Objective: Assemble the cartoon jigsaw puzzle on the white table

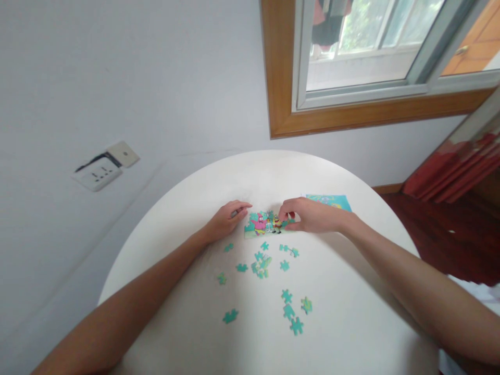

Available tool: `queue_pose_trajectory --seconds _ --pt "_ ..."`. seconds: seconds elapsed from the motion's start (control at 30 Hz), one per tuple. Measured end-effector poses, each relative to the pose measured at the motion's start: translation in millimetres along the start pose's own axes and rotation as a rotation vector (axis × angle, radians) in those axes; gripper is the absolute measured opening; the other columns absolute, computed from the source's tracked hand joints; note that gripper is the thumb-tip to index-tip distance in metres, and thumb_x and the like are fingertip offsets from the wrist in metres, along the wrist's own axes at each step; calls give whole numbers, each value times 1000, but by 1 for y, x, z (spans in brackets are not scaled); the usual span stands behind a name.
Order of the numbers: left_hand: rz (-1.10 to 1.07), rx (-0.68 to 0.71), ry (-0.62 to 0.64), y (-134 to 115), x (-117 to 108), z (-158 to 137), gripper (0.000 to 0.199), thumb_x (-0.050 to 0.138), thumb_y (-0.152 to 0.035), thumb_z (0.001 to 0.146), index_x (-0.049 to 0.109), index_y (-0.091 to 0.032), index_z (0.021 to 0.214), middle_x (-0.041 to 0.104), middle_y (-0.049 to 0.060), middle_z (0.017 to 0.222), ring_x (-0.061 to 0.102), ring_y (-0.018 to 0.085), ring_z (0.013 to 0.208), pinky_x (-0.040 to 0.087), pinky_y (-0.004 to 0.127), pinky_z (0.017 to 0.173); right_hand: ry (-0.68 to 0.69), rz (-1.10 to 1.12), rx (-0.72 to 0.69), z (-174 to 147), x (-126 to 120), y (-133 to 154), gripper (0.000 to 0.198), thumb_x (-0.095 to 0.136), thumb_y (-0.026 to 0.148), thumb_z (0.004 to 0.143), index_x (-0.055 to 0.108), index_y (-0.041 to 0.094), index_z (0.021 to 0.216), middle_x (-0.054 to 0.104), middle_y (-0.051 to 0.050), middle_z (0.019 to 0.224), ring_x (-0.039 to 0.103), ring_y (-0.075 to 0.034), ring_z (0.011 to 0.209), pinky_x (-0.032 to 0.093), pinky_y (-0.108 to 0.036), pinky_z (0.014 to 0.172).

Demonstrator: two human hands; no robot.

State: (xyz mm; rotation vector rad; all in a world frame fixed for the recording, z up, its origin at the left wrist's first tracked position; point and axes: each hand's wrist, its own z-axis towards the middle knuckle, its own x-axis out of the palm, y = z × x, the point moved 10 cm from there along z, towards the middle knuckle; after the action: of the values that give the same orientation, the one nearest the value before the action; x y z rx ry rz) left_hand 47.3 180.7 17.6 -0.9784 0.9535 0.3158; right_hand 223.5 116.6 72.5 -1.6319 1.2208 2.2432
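A partly joined jigsaw puzzle [260, 225] with cartoon figures, one pink and one yellow, lies flat near the middle of the round table. Beside its upper left corner rests my left hand [227, 220], fingers loosely extended and holding nothing visible. My right hand [302, 214] bends over the puzzle's right part, its thumb and fingertips closing on a puzzle piece there. The fingers hide much of that end, so I cannot tell whether this piece is loose or joined. Closer to me, a small heap of green pieces [261, 266] lies among several scattered ones, including a loose green piece [297, 326].
A blue picture sheet [332, 201] lies partly under my right forearm. The white table [187, 338] has a rounded far edge near the wall. Beyond it are a wood-framed window [281, 122], a wall socket [99, 173] on the left and a red curtain [449, 166] on the right.
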Motion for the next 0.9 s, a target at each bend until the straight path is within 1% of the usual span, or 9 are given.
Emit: queue_pose_trajectory --seconds 0.13,0.23,0.33,0.4,0.47,0.57,0.63,0.73,0.9 --pt "3 4 2 -3 0 1 39 43 -44 98 66 -19 116 68 9 112 62 23 105 46 38 99 40 45 -21 0 6 11 14 70 17 81 71 19 95 72 -6 99 63 -17 87 44 -30 79" --pt "6 11 3 -6 0 2 39 43 -44 98 67 -19 115 68 9 111 62 22 105 46 38 99 110 78 -84 -3 16 33 13 69 14 83 72 18 94 72 -5 98 63 -16 85 44 -28 78" --pt "10 18 2 -10 -1 2 38 43 -42 98 68 -17 113 69 9 110 62 23 103 47 37 97 291 38 -145 -12 43 64 12 71 12 81 72 18 91 71 -5 94 63 -15 82 43 -26 72" --pt "15 24 2 -12 -1 2 39 43 -42 98 68 -17 112 69 10 109 62 23 103 46 38 97 418 -37 -130 -21 66 77 15 75 14 78 73 18 92 71 -6 91 64 -18 83 42 -27 69" --pt "17 27 5 -13 -1 2 39 43 -42 98 68 -17 112 69 10 109 62 23 103 46 38 97 480 -136 -138 -28 84 89 20 77 16 76 72 17 96 72 -8 92 65 -21 83 42 -28 65" --pt "13 28 7 -14 0 3 38 43 -42 97 68 -17 112 69 10 110 62 23 104 46 38 98 472 -286 -193 -33 99 102 12 69 7 77 72 12 88 73 -12 86 67 -23 77 41 -29 59" --pt "11 32 8 -14 0 3 39 43 -42 97 68 -17 112 69 10 110 62 23 104 46 39 98 460 -332 -205 -33 102 105 13 65 0 74 71 10 81 73 -13 82 67 -23 74 41 -29 57" --pt "10 39 10 -15 0 3 39 43 -43 97 68 -17 112 69 10 110 62 23 104 46 38 98 471 -324 -224 -34 104 107 14 65 -1 71 71 9 79 73 -15 82 68 -23 74 43 -29 58" --pt "29 29 4 -16 0 2 39 42 -42 97 67 -17 113 69 9 111 62 22 103 45 37 98 503 -298 -252 -38 104 112 15 60 0 74 71 9 79 73 -15 79 65 -22 68 41 -30 55"
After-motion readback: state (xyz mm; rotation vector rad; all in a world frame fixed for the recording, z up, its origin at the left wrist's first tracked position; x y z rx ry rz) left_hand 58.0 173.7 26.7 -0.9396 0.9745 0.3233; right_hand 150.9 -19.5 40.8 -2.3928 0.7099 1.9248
